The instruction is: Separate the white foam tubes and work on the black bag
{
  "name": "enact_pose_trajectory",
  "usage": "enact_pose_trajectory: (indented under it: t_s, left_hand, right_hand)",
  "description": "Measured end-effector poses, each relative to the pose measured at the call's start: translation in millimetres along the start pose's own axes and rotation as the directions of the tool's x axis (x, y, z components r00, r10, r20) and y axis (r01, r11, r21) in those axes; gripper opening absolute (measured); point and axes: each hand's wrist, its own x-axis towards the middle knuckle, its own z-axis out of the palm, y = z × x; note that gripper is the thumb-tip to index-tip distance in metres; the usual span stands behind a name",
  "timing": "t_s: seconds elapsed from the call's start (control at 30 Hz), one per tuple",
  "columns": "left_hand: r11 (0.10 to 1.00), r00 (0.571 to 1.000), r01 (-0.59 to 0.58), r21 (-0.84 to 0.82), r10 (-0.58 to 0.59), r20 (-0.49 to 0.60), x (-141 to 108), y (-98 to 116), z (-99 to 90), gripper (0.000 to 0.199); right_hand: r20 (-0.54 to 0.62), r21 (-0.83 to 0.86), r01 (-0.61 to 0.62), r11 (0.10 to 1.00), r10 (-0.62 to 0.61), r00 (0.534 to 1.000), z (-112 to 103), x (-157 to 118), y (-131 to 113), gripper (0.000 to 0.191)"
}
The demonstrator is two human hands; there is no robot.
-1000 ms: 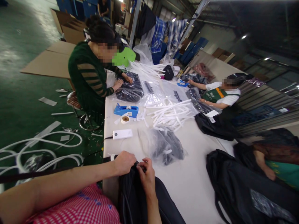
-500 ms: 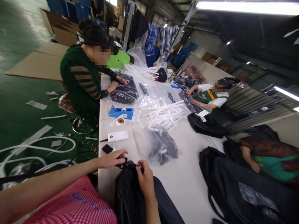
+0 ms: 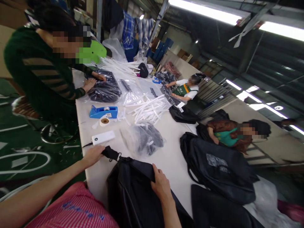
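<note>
A black bag (image 3: 140, 186) lies on the near part of the table, and a short black strap (image 3: 111, 153) is joined to its top end by a metal-looking clip. My left hand (image 3: 93, 155) is closed on the strap's free end and pulls it out to the left of the bag. My right hand (image 3: 161, 182) grips the bag's right side, thumb toward the middle and fingers curled on the black material. Part of the bag is hidden by my right forearm and the lower frame edge.
On the table (image 3: 125, 148) are a white power bank (image 3: 104, 137), blue tape dispenser (image 3: 104, 111), tape roll (image 3: 104, 121), plastic-wrapped dark bundle (image 3: 147, 139) and white strips (image 3: 152, 109). More black bags (image 3: 218, 164) lie right. Co-workers sit left (image 3: 45, 69), far right (image 3: 186, 90) and right (image 3: 228, 133).
My left hand has moved left and down, drawing the strap out from the bag's top. My right hand has moved from the top to the right side. The view has swung right.
</note>
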Motion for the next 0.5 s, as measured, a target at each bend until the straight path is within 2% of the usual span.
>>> enact_pose_trajectory:
  t_s: [0.07, 0.17, 0.23, 0.27, 0.3, 0.33, 0.37, 0.43, 0.47, 0.5]
  left_hand:
    - [0.999, 0.998, 0.032, -0.037, -0.034, -0.057, 10.6, 9.0, -18.8, 0.016]
    - [0.996, 0.989, -0.001, -0.092, -0.013, -0.146, 22.2, 40.0, -50.6, 0.013]
    - [0.974, 0.964, -0.174, -0.148, 0.137, -0.229, 23.4, 74.4, -70.6, 0.009]
    - [0.932, 0.926, -0.318, -0.174, 0.265, -0.269, 21.4, 94.5, -79.0, 0.009]
    - [0.854, 0.858, -0.484, -0.191, 0.42, -0.295, 17.6, 115.3, -85.8, 0.012]
    - [0.738, 0.756, -0.646, -0.195, 0.585, -0.293, 12.1, 135.6, -90.6, 0.017]
    - [0.596, 0.627, -0.779, -0.194, 0.737, -0.251, 5.2, 154.4, -93.1, 0.022]
    - [0.326, 0.346, -0.923, -0.206, 0.936, -0.069, -10.7, 183.5, -89.8, 0.029]
    - [0.223, 0.22, -0.95, -0.218, 0.975, 0.035, -18.1, 192.5, -84.3, 0.028]
    - [0.159, 0.13, -0.961, -0.227, 0.982, 0.136, -24.2, 197.8, -76.8, 0.026]
  right_hand:
    - [0.005, 0.013, -0.015, 1.0, 0.015, 1.0, -7.3, -10.4, 16.4, 0.07]
    - [0.008, 0.084, 0.002, 0.996, -0.003, 1.0, -23.0, -23.2, 32.7, 0.045]
    - [0.013, 0.148, 0.032, 0.988, -0.034, 0.999, -35.2, -27.7, 36.1, 0.031]
    - [0.015, 0.178, 0.047, 0.983, -0.05, 0.999, -41.2, -28.7, 36.1, 0.027]
    - [0.016, 0.204, 0.061, 0.977, -0.065, 0.998, -47.0, -29.0, 35.6, 0.024]
    - [0.014, 0.226, 0.074, 0.971, -0.079, 0.997, -52.5, -28.9, 34.8, 0.021]
    - [0.011, 0.245, 0.085, 0.966, -0.091, 0.996, -57.6, -28.7, 34.2, 0.019]
    - [0.007, 0.276, 0.108, 0.955, -0.114, 0.993, -66.2, -29.3, 33.8, 0.018]
    - [0.002, 0.285, 0.112, 0.952, -0.117, 0.993, -69.5, -30.6, 33.9, 0.017]
    - [-0.005, 0.288, 0.11, 0.951, -0.113, 0.994, -72.0, -32.8, 33.9, 0.017]
